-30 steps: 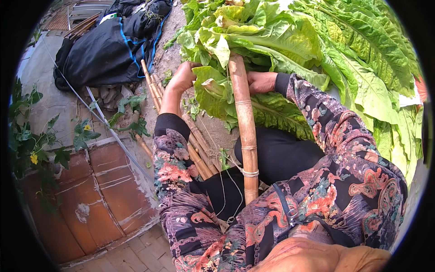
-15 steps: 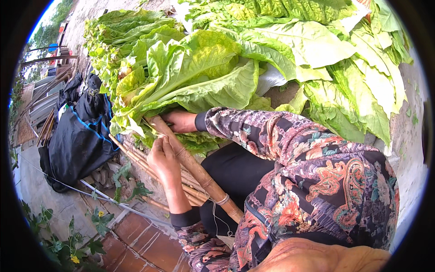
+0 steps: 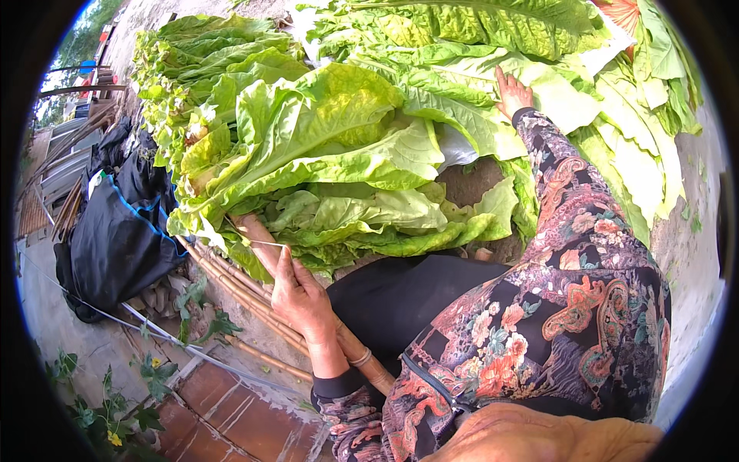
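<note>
My left hand (image 3: 302, 299) is closed in a pinch on a pale string (image 3: 267, 244), which runs taut to the leaf stems at the pole's far end. Under and beside that hand slants a thick bamboo pole (image 3: 255, 235), its near end against my jacket. Large yellow-green leaves (image 3: 315, 115), which look like tobacco, hang in bunches along the pole's far part and cover its tip. My right hand (image 3: 512, 94) reaches out to a spread pile of loose leaves (image 3: 550, 88), fingers apart, touching or just over a pale leaf.
Several thin bamboo poles (image 3: 231, 276) lie left of the thick one. A black bag with blue trim (image 3: 115, 239) sits farther left. A vine (image 3: 115, 404) and reddish-brown tiles (image 3: 231, 408) are at the lower left. White sheeting (image 3: 458, 146) shows under the leaves.
My right hand has left the leaf stems at the pole and stretched out right to the loose pile. The left hand has moved slightly nearer me, keeping the string taut.
</note>
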`<state>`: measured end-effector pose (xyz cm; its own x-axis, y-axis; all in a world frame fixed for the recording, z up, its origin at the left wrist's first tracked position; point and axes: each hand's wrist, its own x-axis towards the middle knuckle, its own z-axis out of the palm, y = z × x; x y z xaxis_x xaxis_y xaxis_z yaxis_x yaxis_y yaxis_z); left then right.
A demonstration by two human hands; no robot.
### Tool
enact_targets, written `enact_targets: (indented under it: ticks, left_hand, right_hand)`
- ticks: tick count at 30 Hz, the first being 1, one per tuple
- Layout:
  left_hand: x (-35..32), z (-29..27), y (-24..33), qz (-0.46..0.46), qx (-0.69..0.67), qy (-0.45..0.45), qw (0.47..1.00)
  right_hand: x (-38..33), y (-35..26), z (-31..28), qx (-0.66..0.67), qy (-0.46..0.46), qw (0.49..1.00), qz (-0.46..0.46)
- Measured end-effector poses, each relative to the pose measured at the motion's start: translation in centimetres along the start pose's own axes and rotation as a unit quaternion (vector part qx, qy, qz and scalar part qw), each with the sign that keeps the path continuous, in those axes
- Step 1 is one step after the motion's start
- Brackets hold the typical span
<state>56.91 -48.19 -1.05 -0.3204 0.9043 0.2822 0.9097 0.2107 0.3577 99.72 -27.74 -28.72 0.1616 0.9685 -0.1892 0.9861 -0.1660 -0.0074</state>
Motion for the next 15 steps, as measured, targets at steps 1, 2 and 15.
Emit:
enact_targets:
  ticks: [1, 2, 15]
  left_hand:
    - [0.2, 0.1, 0.3, -0.004, -0.009, -0.005, 1.000]
    - [0.5, 0.2, 0.4, -0.007, -0.018, -0.012, 1.000]
    - [-0.4, 1.4, -1.4, 0.023, -0.058, 0.017, 0.998]
  right_hand:
    - [0.6, 1.5, 1.2, 0.010, 0.014, 1.000, -0.024]
    - [1.2, 3.0, 2.5, 0.020, 0.028, 0.998, -0.047]
    - [-7.7, -2.8, 1.0, 0.161, 0.093, 0.970, -0.155]
